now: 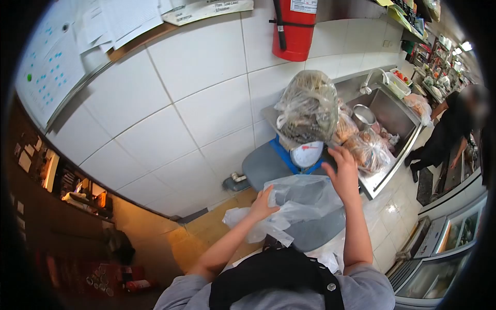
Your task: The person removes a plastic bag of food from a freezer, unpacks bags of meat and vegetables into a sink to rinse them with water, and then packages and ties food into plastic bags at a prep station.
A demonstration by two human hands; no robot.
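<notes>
My left hand [264, 204] is closed on the edge of a thin clear plastic bag [310, 196], which lies loose and crumpled over a grey rounded surface [315, 232]. My right hand [342, 170] has its fingers apart and holds nothing; it is just right of the dial of a blue weighing scale [307, 156]. On the scale's pan sits a large filled clear bag [309, 106] with greyish contents that I cannot make out. More filled bags [368, 150] with orange-brown contents rest by the sink, close beyond my right hand.
A steel sink [395, 111] with a faucet [367, 82] and a metal pot [363, 117] is at the right. Above hangs a red fire extinguisher [294, 31] on the tiled wall. A person [449, 129] in dark clothes stands at far right, near glass-fronted fridges [439, 274].
</notes>
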